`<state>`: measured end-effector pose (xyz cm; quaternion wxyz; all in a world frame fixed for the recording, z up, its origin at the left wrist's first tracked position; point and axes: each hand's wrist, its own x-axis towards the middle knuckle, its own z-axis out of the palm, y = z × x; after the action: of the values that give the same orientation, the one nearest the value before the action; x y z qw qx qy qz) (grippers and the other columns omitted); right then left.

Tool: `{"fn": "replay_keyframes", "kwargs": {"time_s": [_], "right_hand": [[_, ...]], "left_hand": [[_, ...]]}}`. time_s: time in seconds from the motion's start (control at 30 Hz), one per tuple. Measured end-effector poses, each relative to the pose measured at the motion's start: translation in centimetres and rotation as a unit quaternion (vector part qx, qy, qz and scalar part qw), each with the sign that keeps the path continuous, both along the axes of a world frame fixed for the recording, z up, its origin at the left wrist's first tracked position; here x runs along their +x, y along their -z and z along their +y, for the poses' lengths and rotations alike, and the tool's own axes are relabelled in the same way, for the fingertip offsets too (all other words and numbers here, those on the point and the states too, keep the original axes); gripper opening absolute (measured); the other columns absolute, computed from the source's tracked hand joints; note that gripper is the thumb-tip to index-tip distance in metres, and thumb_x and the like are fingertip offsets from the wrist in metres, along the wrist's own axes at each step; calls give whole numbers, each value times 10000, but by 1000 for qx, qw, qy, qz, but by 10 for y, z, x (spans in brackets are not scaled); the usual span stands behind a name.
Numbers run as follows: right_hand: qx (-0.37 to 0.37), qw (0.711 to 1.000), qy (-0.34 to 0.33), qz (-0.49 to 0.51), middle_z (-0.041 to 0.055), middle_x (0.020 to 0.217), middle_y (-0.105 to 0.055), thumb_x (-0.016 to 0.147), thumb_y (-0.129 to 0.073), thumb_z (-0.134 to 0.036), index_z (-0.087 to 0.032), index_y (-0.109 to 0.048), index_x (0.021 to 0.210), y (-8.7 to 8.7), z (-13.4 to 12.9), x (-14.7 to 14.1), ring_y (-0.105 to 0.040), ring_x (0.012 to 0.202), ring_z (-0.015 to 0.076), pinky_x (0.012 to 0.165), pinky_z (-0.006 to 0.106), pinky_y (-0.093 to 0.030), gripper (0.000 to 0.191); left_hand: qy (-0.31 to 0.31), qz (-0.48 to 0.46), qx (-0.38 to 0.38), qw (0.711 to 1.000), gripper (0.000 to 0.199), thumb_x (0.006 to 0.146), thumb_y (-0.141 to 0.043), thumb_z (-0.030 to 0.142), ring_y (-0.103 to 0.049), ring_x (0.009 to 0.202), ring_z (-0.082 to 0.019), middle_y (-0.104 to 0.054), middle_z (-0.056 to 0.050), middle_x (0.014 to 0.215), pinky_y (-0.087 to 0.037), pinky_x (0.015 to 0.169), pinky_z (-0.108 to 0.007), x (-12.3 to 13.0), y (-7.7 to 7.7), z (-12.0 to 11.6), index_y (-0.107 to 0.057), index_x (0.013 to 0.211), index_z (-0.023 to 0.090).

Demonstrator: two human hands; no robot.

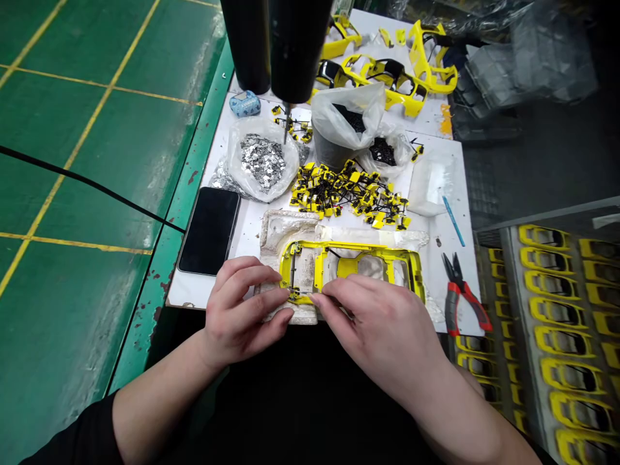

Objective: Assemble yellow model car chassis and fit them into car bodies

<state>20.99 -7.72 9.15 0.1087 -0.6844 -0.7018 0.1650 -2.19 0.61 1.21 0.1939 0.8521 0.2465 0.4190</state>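
Gripping: left hand (245, 310), fingers clamped on yellow plastic frame (368, 245) at 9 o'clock
Right hand (380, 332): fingers pinched together nearby
Handling: light, brittle; hold rim

Single head-worn camera, above and behind hands, facing forward and down. Close on bare left hand (245, 310) and bare right hand (378, 329); white rectangular work board (429, 226) central, green yellow-lined surface (135, 168) left.

Green painted floor (82, 129), thin yellow grid lines (72, 155); black cable (87, 184) crossing to white bench top (186, 294); chipped green bench rail (162, 258) along left edge; dark grey floor (547, 161) beyond right edge.
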Motion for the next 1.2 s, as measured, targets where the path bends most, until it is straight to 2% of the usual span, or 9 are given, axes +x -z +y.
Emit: {"fn": "replay_keyframes", "kwargs": {"time_s": [0.2, 0.43, 0.63, 0.83, 0.97, 1.07, 1.13, 1.2], "right_hand": [[6, 1000, 0, -4, 3, 817, -735, 1164, -578, -433, -255, -721, 881, 0, 0, -1, -670, 713, 197, 648, 401, -290, 363], [1, 1000, 2, -8, 3, 818, -739, 1156, -593, -426, -254, -727, 880, 0, -1, 0, -699, 730, 208, 656, 410, -333, 352], [1, 999, 24, 29, 28, 906, -793, 1163, -590, -446, -248, -780, 970, 0, -2, 13, -747, 810, 220, 721, 383, -434, 335], [0, 997, 46, 62, 23, 906, -793, 1145, -636, -425, -236, -769, 938, -1, -4, 30, -750, 818, 221, 766, 374, -482, 311], [21, 995, 59, 75, 20, 938, -816, 1131, -671, -397, -244, -805, 988, -2, -8, 40, -765, 831, 221, 786, 370, -505, 248], [37, 993, 76, 83, 21, 998, -837, 1124, -685, -410, -251, -825, 1035, -3, -13, 47, -781, 871, 226, 805, 369, -524, 230], [36, 992, 90, 84, 28, 1024, -843, 1125, -680, -433, -253, -832, 1056, -2, -17, 52, -787, 882, 233, 824, 374, -539, 246], [35, 991, 99, 86, 38, 1039, -846, 1126, -672, -433, -252, -832, 1060, -1, -20, 55, -793, 894, 241, 849, 380, -556, 250]], "left_hand": [[-2, 17, 4, 1000, 232, 938, -784, 246, -715, 1070, -302, -788, -103, 1148, -619, 935, -498, 0, -1, 1, -785, 1168, 272], [6, 20, 2, 1000, 222, 922, -778, 196, -702, 1076, -306, -764, -126, 1160, -608, 957, -516, 1, -3, 1, -783, 1141, 230], [1, 31, 22, 999, 250, 931, -760, 211, -709, 1058, -307, -789, -112, 1143, -615, 925, -504, 1, -3, 2, -784, 1175, 259], [5, 59, 56, 997, 288, 921, -767, 208, -711, 1045, -311, -804, -98, 1100, -618, 884, -482, -3, -7, 5, -788, 1201, 274], [41, 97, 74, 992, 219, 948, -780, 267, -701, 1085, -333, -792, -132, 1170, -621, 893, -506, -5, -21, 9, -781, 1166, 248], [57, 90, 31, 994, 182, 984, -748, 254, -723, 1104, -317, -768, -148, 1230, -615, 952, -506, 0, -41, 22, -772, 1162, 221], [29, 76, -3, 997, 121, 998, -732, 212, -743, 1073, -280, -774, -116, 1192, -609, 968, -461, 6, -55, 40, -773, 1111, 225], [-28, 88, -19, 996, 40, 1018, -728, 237, -751, 1021, -254, -797, -77, 1106, -597, 944, -415, 15, -65, 68, -765, 1004, 230]]}}
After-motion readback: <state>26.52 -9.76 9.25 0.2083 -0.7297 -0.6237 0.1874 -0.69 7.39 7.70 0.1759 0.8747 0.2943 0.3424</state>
